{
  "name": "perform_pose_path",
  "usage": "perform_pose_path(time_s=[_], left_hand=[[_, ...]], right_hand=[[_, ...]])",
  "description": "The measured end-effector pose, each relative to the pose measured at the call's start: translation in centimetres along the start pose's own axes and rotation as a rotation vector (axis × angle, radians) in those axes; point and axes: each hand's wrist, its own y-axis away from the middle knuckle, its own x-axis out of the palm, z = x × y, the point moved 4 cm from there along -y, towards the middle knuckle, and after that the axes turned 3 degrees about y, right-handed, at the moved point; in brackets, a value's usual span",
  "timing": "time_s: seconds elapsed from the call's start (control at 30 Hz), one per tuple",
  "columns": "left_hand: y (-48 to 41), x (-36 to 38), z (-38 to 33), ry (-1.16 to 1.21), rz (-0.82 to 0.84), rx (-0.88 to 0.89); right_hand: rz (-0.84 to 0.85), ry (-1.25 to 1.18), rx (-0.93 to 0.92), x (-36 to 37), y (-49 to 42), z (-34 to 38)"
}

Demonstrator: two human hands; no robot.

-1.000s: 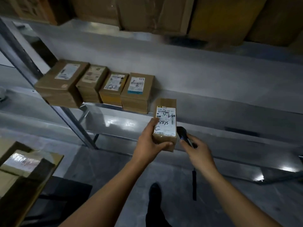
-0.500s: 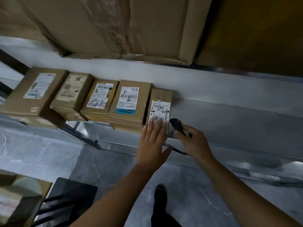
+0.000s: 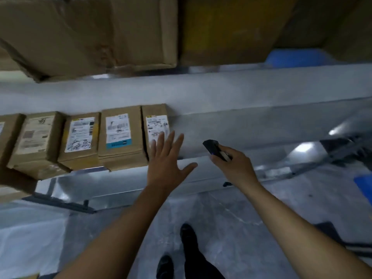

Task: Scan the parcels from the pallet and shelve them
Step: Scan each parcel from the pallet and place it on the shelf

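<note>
On the metal shelf, the narrow parcel lies at the row's right end, just beside another parcel. Your left hand spreads straight fingers over its label; your right hand grips the black scanner.

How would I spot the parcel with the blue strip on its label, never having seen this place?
Find the grey metal shelf below the big cartons; small brown parcels line its left part. The blue-strip parcel is second from the row's right end, beside the narrow parcel near the left hand. Only its white label ends in a bright blue band.
</note>
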Motion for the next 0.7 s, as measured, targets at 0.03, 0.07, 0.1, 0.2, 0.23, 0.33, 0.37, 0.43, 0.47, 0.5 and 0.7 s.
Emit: perform_pose_path(time_s=[0.03,0.07,0.1,0.2,0.23,0.33,0.37,0.43,0.47,0.5,0.7], left_hand=[[0.1,0.1,-0.9,0.034,0.001,0.048],[0.1,0.3,-2.0,0.062,0.008,0.093],[0.3,0.8,-3.2,0.082,0.024,0.131],[1.2,2.9,-7.5,0.127,0.145,0.205],[1.9,3.7,-9.3,0.136,0.198,0.233],[3.9,5.6,-15.9,0.16,0.293,0.374],[4.6,6.1,-18.2,0.177,0.318,0.423],[5.7,7.3,-22.9,0.209,0.375,0.509],[6.3,7.8,-25.1,0.222,0.406,0.547],[7.0,8.4,-27.2,0.238,0.433,0.585],[10.9,12.9,-41.1,0.272,0.481,0.787]], right_hand=[[-0.042,-0.017,0.022,-1.1,1.6,-0.8],[-0.081,-0.037,0.044,-2.2,3.2,-1.6],[-0.121,-0.057,0.073,-3.3,4.9,-2.6],[-0.271,-0.087,0.174,-6.9,10.6,-6.2],[-0.327,-0.081,0.207,-8.2,12.7,-7.4],[-0.489,-0.051,0.317,-12.5,18.8,-11.3],[-0.536,-0.052,0.348,-13.8,20.8,-12.6],[-0.619,-0.073,0.401,-16.4,24.5,-15.4],[-0.657,-0.081,0.428,-17.5,26.4,-16.9],[-0.689,-0.086,0.452,-18.6,28.2,-18.3],[-0.867,-0.048,0.542,-25.6,37.3,-26.7]])
